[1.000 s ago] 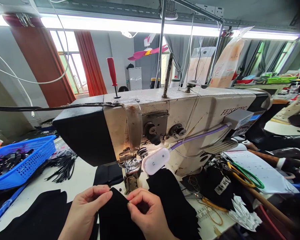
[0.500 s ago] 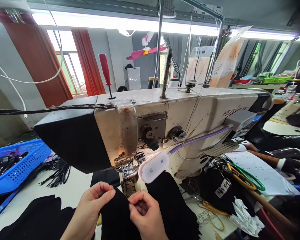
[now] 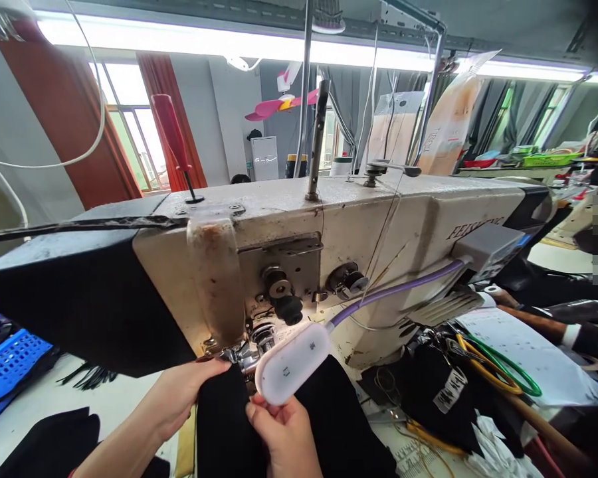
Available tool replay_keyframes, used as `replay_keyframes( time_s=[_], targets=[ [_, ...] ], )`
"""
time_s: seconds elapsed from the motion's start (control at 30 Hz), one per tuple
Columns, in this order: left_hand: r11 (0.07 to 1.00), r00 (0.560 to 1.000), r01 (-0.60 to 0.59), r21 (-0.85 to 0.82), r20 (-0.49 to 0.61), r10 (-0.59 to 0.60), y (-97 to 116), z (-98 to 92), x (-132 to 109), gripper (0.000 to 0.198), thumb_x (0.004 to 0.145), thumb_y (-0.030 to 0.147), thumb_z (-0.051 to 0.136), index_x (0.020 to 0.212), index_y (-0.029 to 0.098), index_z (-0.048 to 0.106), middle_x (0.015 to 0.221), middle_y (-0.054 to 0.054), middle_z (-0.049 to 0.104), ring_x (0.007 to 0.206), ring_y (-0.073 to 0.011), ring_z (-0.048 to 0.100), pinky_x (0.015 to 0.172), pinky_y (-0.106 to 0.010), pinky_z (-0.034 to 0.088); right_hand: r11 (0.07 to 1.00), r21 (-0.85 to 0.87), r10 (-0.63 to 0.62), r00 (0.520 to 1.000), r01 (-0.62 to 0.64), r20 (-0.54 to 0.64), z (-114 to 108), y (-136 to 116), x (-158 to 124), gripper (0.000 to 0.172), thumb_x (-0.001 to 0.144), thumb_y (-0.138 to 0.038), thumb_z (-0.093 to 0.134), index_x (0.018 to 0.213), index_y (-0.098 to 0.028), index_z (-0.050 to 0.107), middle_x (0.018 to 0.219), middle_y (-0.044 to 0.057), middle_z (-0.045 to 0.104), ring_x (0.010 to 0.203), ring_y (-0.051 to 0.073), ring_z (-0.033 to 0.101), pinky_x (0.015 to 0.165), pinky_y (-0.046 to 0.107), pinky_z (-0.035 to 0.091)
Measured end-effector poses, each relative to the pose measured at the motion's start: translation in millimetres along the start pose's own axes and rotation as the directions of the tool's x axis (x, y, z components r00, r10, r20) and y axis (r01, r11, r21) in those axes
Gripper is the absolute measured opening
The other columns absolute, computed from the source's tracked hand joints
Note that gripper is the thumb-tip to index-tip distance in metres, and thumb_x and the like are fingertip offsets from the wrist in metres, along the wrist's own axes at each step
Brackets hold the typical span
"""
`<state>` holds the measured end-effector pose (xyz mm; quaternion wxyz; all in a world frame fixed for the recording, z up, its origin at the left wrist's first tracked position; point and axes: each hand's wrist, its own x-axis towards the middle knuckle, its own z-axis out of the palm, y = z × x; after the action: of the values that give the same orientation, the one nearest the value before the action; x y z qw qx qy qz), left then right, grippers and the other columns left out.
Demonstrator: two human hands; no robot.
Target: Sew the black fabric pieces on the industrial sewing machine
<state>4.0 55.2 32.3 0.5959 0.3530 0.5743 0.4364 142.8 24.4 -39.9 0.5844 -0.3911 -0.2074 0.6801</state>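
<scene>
Head view: hands (image 3: 284, 431) gripping black fabric (image 3: 224, 425) by sewing machine (image 3: 408, 232); pale tabletop (image 3: 122, 401), blue basket (image 3: 17, 365); red curtains (image 3: 50, 119) behind.

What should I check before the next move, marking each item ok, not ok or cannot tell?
1. Right hand pinching the black cloth: ok, at its right edge.
2. Left hand gripping the cloth: cannot tell; thumb at the upper edge.
3. Left fingers well away from the metal sewing parts: not ok, right beside them.
4. Lamp lit: ok, glow beside it.
5. Needle position: cannot tell, hidden.
6. Screwdriver apart from both hands: ok.
</scene>
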Motion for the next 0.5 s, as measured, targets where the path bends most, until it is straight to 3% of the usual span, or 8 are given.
replay_keyframes(
  time_s=[0.17, 0.5],
  targets=[
    [0.998, 0.997, 0.058, 0.005, -0.055, -0.057, 0.8, -1.4, 3.5, 0.011, 0.053, 0.030, 0.074, 0.053, 0.021, 0.069, 0.067, -0.006, 0.074, 0.073, -0.0265, 0.070, 0.073, -0.034, 0.056, 1.000, 0.017, -0.001, 1.000, 0.001, 0.011, 3.8, 0.8, 3.8, 0.028, 0.051, -0.026, 0.081, 0.064, -0.011, 0.062, 0.062, 0.001, 0.062, 0.062, 0.009, 0.056, 0.066, 0.018, 0.044],
    [1.000, 0.994, 0.007, -0.014, -0.108, -0.008, -1.5, -1.0, 3.9, 0.013, 0.053, 0.027, 0.076, 0.061, 0.018, 0.072, 0.075, -0.009, 0.076, 0.070, -0.0290, 0.070, 0.066, -0.038, 0.058, 0.992, -0.123, -0.024, 0.999, 0.021, -0.025, 1.2, -2.8, 1.1, 0.029, 0.051, -0.029, 0.084, 0.067, -0.013, 0.065, 0.063, 0.003, 0.064, 0.066, 0.016, 0.063, 0.068, 0.024, 0.052]
  ],
)
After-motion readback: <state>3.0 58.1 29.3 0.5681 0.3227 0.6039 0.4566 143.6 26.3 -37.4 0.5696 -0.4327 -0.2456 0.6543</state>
